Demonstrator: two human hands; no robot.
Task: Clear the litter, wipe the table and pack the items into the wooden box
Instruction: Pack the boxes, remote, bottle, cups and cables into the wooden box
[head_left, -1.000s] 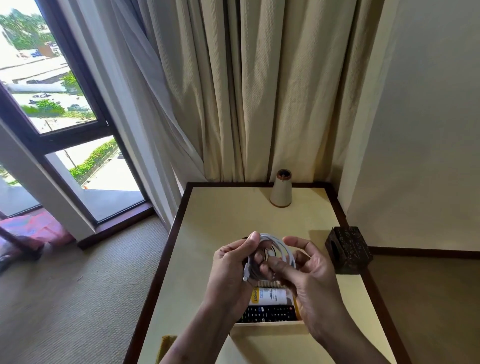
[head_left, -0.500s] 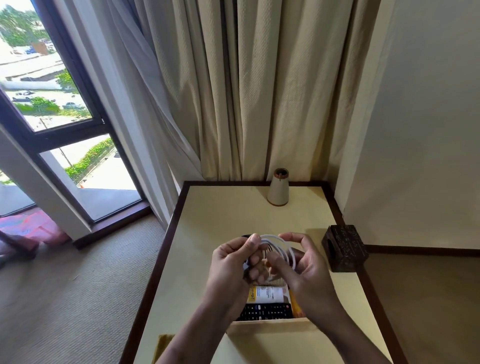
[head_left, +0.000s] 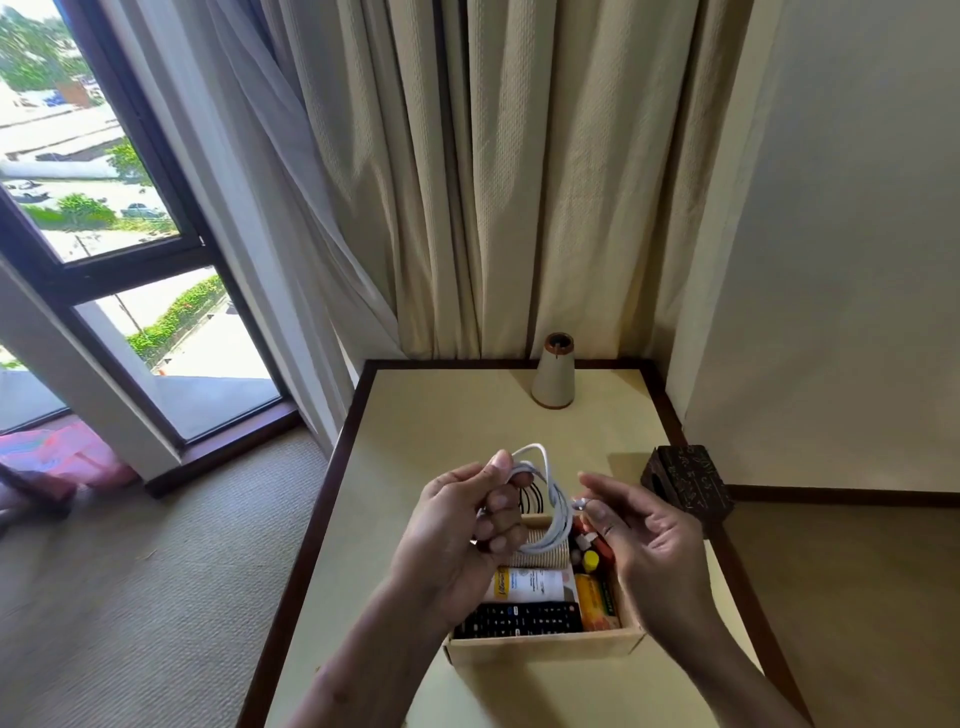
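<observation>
Above the packed wooden box (head_left: 545, 648) on the bench (head_left: 457, 415) — left hand (head_left: 462, 530) fingers (head_left: 500, 526) curled round coiled white cable (head_left: 557, 512), right hand (head_left: 649, 535) pinching its plug end.

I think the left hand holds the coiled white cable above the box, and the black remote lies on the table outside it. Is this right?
Not quite. In the head view the black remote lies inside the box, against its near wall, not on the table. The left hand does hold the coiled white cable above the box.
</observation>
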